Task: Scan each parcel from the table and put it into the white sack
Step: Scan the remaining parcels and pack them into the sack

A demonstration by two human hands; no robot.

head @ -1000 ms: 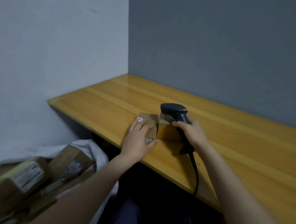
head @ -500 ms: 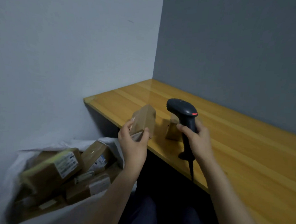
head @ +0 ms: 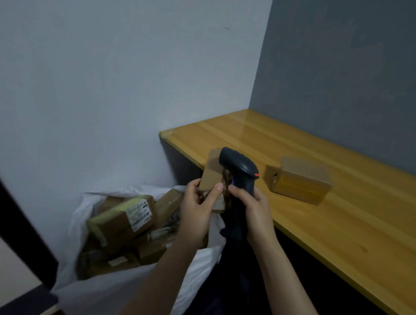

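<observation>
My left hand point(head: 197, 208) grips a small brown cardboard parcel point(head: 211, 175), held upright in the air off the table's left front corner. My right hand point(head: 252, 209) holds a black barcode scanner point(head: 240, 170) by its handle, with the scanner head pressed close to the parcel and covering part of it. A second brown parcel point(head: 298, 180) lies on the wooden table point(head: 343, 232). The white sack point(head: 133, 283) stands open on the floor at lower left, holding several boxed parcels with labels.
A white wall is on the left and a grey wall runs behind the table. A dark bar point(head: 18, 222) crosses the lower left corner. The scanner's cable hangs down below my right hand, in shadow under the table edge.
My left hand lifted the small parcel off the table and carried it left, towards the sack. My right hand brought the scanner up against it. The view swung left; one parcel stays on the table.
</observation>
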